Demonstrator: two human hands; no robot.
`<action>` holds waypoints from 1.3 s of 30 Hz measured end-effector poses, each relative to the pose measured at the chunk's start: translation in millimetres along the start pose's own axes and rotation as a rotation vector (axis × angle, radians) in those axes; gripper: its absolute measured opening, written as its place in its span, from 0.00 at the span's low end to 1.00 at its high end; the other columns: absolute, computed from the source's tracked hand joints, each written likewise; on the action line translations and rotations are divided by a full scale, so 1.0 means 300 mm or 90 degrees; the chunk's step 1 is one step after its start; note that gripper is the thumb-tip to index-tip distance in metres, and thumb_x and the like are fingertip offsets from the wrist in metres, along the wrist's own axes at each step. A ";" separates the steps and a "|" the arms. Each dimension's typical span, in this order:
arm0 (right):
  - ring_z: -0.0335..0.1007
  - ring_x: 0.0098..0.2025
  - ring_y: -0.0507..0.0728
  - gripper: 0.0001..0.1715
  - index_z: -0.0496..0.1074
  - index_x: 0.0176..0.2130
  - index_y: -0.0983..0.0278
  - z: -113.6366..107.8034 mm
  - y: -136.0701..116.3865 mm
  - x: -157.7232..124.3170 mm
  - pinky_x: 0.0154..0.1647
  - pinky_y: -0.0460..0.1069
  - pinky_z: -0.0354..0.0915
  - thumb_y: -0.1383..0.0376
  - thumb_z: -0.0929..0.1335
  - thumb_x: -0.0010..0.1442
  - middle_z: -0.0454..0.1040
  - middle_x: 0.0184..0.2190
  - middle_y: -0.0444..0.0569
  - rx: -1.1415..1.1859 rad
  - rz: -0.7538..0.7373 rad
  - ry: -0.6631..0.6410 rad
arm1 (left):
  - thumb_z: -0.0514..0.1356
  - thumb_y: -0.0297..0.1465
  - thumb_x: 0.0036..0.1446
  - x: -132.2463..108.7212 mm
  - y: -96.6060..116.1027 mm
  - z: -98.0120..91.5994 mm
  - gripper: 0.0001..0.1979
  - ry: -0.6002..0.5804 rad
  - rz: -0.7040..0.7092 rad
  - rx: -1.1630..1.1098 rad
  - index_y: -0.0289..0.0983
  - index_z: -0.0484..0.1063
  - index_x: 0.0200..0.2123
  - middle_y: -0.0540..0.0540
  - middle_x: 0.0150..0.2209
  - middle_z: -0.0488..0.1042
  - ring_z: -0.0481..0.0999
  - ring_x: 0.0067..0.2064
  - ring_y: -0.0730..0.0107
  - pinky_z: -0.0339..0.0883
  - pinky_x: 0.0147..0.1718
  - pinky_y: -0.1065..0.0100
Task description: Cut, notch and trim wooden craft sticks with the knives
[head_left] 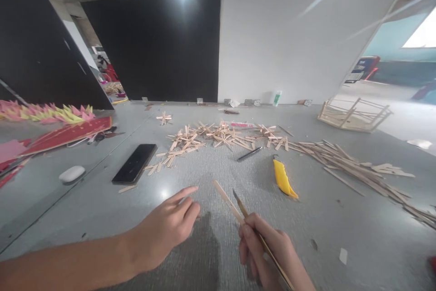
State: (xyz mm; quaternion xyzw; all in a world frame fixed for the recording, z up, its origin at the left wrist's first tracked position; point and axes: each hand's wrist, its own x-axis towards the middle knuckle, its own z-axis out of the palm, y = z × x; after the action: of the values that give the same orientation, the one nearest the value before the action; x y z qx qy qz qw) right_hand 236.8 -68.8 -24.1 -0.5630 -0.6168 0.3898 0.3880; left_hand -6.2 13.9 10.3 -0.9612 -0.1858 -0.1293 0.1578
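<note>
My right hand point(265, 250) is closed around a flat wooden craft stick point(225, 198) and a slim paintbrush point(243, 209) with a dark pointed tip. Both point up and to the left, side by side, above the grey table point(211, 168). Left of them, my left hand point(179, 216) hovers with its index finger stretched out and the other fingers loosely curled. I see nothing in it. Beyond the hands lies a heap of short craft sticks point(221, 134), some joined into star shapes. A dark pen point(250, 154) and a yellow cutter point(283, 177) rest nearby.
A black phone point(134, 164) and a white case point(72, 174) lie at left, near red paper point(75, 134). Long wooden strips point(347, 164) spread at right, below a small stick frame point(354, 116). Black point(156, 46) and white point(293, 41) panels stand behind.
</note>
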 end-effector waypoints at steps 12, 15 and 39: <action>0.59 0.18 0.49 0.35 0.61 0.29 0.58 0.005 -0.005 0.004 0.24 0.46 0.58 0.38 0.52 0.73 0.68 0.18 0.41 0.017 0.021 0.008 | 0.58 0.16 0.58 -0.009 0.013 -0.031 0.10 -0.031 0.005 -0.136 0.36 0.73 0.37 0.49 0.32 0.75 0.75 0.32 0.67 0.69 0.60 0.53; 0.59 0.18 0.49 0.36 0.61 0.29 0.59 0.004 -0.016 0.002 0.24 0.46 0.58 0.37 0.52 0.72 0.67 0.19 0.41 0.024 0.022 0.011 | 0.53 0.15 0.66 -0.010 0.025 -0.003 0.18 0.111 -0.040 -0.166 0.37 0.65 0.26 0.53 0.23 0.67 0.64 0.22 0.72 0.76 0.39 0.59; 0.57 0.19 0.49 0.34 0.60 0.29 0.59 0.008 -0.017 0.001 0.24 0.44 0.57 0.39 0.52 0.73 0.63 0.19 0.39 0.020 0.036 0.022 | 0.72 0.26 0.46 0.028 0.032 -0.009 0.14 -0.079 -0.563 -0.641 0.40 0.68 0.28 0.55 0.27 0.78 0.80 0.30 0.65 0.68 0.36 0.65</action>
State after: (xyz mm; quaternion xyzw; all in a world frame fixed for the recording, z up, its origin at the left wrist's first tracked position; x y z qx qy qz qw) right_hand 232.6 -69.0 -20.3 -0.5806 -0.5878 0.4006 0.3962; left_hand 4.6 7.0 13.0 -0.7564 -0.4878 -0.1974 -0.3885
